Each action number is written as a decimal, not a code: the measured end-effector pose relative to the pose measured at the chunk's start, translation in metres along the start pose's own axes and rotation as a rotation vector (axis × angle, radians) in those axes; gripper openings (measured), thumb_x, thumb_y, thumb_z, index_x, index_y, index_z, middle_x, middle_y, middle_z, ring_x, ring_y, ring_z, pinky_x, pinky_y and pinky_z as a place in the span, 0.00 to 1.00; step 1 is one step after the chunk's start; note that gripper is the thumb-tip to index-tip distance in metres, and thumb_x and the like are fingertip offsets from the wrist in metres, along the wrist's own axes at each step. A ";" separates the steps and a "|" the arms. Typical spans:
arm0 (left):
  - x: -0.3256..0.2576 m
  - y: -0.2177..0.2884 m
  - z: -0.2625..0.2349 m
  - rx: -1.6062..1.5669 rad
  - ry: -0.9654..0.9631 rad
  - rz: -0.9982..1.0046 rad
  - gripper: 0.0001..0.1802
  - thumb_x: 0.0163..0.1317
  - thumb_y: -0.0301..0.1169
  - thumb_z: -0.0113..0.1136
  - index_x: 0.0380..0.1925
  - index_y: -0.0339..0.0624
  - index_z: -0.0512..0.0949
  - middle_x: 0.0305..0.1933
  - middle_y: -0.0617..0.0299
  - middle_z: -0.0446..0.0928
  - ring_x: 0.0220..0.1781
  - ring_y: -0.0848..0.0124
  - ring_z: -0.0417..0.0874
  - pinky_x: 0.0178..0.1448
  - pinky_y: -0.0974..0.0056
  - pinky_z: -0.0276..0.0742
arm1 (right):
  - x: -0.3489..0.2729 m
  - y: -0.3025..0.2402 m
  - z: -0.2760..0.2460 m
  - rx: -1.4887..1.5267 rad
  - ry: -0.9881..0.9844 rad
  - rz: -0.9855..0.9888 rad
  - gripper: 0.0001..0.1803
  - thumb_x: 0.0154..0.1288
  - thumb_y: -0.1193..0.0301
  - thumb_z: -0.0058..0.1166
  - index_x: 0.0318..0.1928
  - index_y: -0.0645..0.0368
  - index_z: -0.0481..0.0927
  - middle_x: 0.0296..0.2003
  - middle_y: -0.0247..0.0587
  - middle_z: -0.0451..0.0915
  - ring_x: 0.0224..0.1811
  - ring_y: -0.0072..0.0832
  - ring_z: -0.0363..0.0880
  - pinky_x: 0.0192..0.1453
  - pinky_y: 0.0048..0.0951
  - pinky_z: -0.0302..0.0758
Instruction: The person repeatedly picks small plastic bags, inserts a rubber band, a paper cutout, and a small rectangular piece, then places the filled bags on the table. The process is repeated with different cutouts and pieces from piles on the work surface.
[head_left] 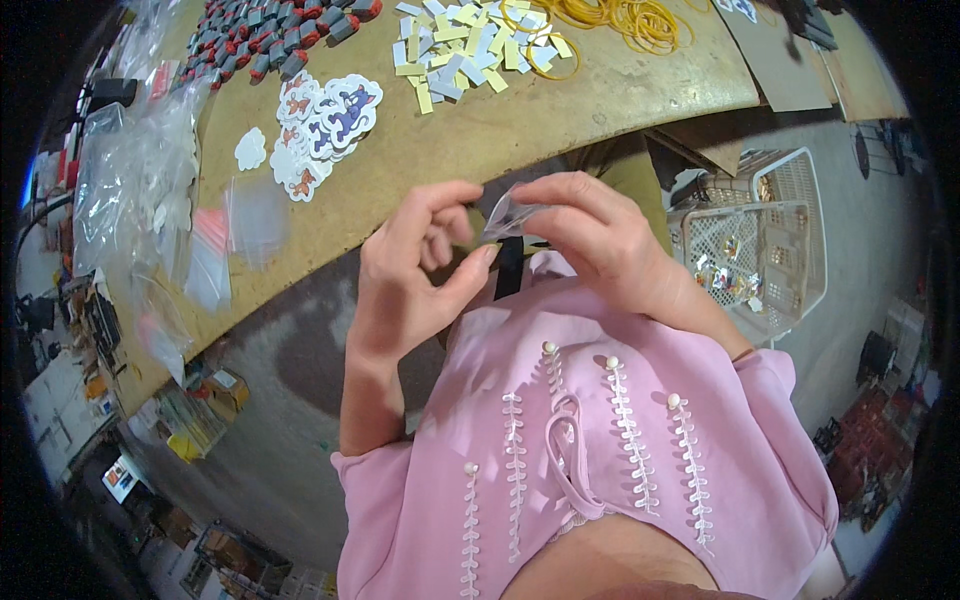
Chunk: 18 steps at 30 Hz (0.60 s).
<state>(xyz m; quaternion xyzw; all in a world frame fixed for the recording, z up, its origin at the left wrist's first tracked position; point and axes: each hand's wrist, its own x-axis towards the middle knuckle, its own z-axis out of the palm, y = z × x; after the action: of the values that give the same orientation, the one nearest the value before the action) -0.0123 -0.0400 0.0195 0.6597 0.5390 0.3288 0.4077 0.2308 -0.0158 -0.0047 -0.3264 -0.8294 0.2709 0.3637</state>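
My right hand (600, 235) pinches a small clear plastic bag (512, 213) between thumb and fingers, just off the near edge of the brown table (520, 120). My left hand (415, 265) is right beside it, fingers curled, its fingertips touching or nearly touching the bag's left side. Both hands hover above my lap in a pink garment. On the table beyond lie a pile of cartoon stickers (325, 125), white and yellow paper strips (470, 45), and yellow rubber bands (620, 18).
Clear plastic bags (160, 200) are heaped along the table's left side. Small red and grey pieces (265, 30) lie at the far left. A white plastic basket (765, 250) with small items stands on the floor at right. Boxes and clutter fill the floor at left.
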 end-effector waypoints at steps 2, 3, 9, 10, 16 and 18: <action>0.007 -0.003 0.009 -0.007 0.000 0.060 0.27 0.56 0.24 0.78 0.57 0.41 0.82 0.37 0.62 0.85 0.35 0.75 0.84 0.38 0.68 0.79 | 0.005 -0.001 -0.003 0.059 0.022 0.074 0.12 0.59 0.82 0.66 0.43 0.61 0.83 0.50 0.45 0.86 0.51 0.45 0.87 0.52 0.39 0.85; 0.008 -0.004 0.012 -0.010 -0.002 0.092 0.27 0.57 0.25 0.79 0.58 0.40 0.82 0.40 0.60 0.87 0.38 0.73 0.87 0.40 0.68 0.82 | 0.010 0.000 -0.005 0.105 0.048 0.084 0.12 0.60 0.84 0.67 0.44 0.61 0.83 0.46 0.43 0.86 0.47 0.44 0.87 0.48 0.37 0.85; 0.004 -0.012 0.018 -0.306 -0.148 -0.247 0.16 0.67 0.23 0.71 0.54 0.35 0.85 0.43 0.60 0.90 0.41 0.77 0.89 0.47 0.68 0.85 | 0.020 0.007 -0.007 0.242 0.025 0.255 0.09 0.66 0.83 0.65 0.45 0.62 0.83 0.39 0.45 0.85 0.40 0.39 0.87 0.43 0.32 0.82; 0.003 -0.014 0.018 -0.399 -0.168 -0.339 0.14 0.69 0.22 0.69 0.54 0.34 0.85 0.42 0.62 0.90 0.40 0.78 0.89 0.46 0.69 0.85 | 0.021 0.007 -0.007 0.256 0.023 0.270 0.08 0.67 0.83 0.65 0.46 0.62 0.84 0.38 0.45 0.86 0.39 0.36 0.87 0.43 0.31 0.82; 0.001 -0.018 0.017 -0.610 -0.150 -0.348 0.08 0.74 0.20 0.64 0.50 0.33 0.86 0.39 0.65 0.89 0.39 0.82 0.86 0.44 0.73 0.83 | 0.025 0.006 -0.004 0.551 0.003 0.515 0.06 0.71 0.81 0.64 0.46 0.64 0.86 0.38 0.43 0.87 0.38 0.23 0.85 0.44 0.27 0.81; -0.001 -0.016 0.017 -0.469 -0.105 -0.311 0.08 0.73 0.21 0.65 0.49 0.34 0.86 0.39 0.65 0.89 0.39 0.83 0.85 0.43 0.73 0.82 | 0.021 0.005 -0.011 0.496 -0.050 0.537 0.06 0.70 0.81 0.64 0.45 0.63 0.86 0.38 0.43 0.86 0.39 0.26 0.85 0.45 0.28 0.82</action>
<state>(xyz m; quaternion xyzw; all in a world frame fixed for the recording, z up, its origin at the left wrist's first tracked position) -0.0047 -0.0423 -0.0021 0.4727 0.5213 0.3434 0.6220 0.2301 0.0052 0.0067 -0.4275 -0.6318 0.5576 0.3273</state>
